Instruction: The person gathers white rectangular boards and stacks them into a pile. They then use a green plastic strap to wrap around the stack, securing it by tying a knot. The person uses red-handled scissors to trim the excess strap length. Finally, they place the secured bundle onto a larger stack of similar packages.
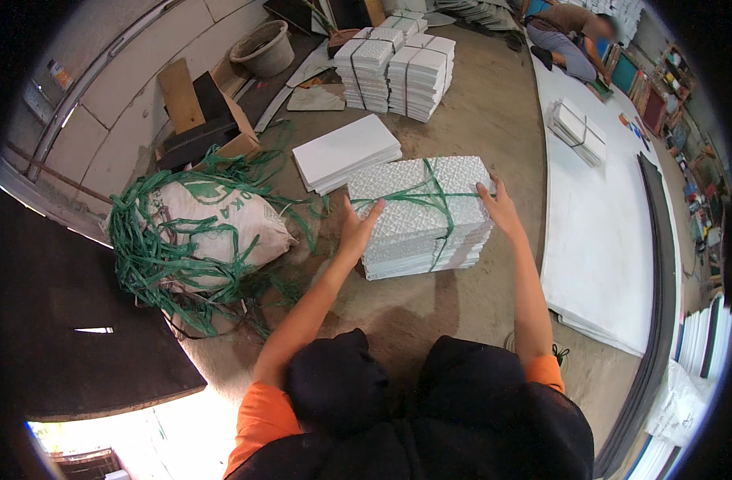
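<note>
A tall bundle of white textured panels (pixel 418 228) stands on the floor in front of me. Green plastic twine (pixel 430 192) crosses over its top and runs down the near side, with a knot near the middle. My left hand (pixel 358 226) holds the bundle's left end, thumb on the top edge and fingers mostly out of sight behind it. At the opposite end, my right hand (pixel 499 206) grips the upper right corner. Just behind the bundle lies a low, untied stack of smooth white panels (pixel 346 152).
To the left, a stuffed sack (pixel 222 228) is draped with loose green twine. Tied panel stacks (pixel 394 64) stand at the back, near a grey tub (pixel 262 50). A large white sheet (pixel 590 256) covers the right side, bearing another bundle (pixel 578 132); a person (pixel 570 40) bends there.
</note>
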Tool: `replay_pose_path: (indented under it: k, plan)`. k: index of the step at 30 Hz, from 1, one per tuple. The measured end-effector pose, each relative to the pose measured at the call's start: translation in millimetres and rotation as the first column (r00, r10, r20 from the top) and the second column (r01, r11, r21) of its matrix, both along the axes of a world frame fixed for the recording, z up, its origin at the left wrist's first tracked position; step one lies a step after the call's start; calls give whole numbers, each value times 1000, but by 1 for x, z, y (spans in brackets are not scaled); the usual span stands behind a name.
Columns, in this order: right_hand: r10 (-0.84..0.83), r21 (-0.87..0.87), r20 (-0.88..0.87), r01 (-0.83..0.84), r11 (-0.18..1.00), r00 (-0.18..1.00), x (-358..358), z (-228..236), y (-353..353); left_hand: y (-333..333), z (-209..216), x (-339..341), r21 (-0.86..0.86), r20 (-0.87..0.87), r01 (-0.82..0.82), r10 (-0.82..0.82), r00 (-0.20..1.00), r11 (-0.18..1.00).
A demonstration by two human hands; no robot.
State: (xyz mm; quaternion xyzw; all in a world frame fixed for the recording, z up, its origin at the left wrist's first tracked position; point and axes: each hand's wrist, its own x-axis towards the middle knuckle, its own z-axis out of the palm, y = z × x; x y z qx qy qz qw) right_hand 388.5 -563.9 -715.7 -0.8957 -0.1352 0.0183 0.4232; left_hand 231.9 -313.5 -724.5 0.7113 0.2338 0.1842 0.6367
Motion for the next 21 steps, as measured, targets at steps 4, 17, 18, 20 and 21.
replay_pose_path:
  k: [4, 17, 18, 20, 21]
  plan:
    - [-12, -2, -65, 12, 1000, 998, -9, -5, -2, 9, 13, 0, -55, -63, 147, -151, 987, 988]
    - [48, 26, -138, -45, 999, 989, -28, 16, 12, 16, -20, 6, 429, -96, -25, 73, 993, 903]
    - [68, 50, -168, -60, 997, 983, -31, 22, 14, 17, -16, 5, 601, -153, -21, 142, 978, 799]
    - [73, 124, -76, -63, 990, 994, -21, 13, -1, 4, -1, 11, 839, -153, 8, 222, 963, 544]
    - [50, 171, 45, -57, 984, 998, -3, -14, -19, -9, 12, 16, 911, -111, 12, 218, 970, 412]
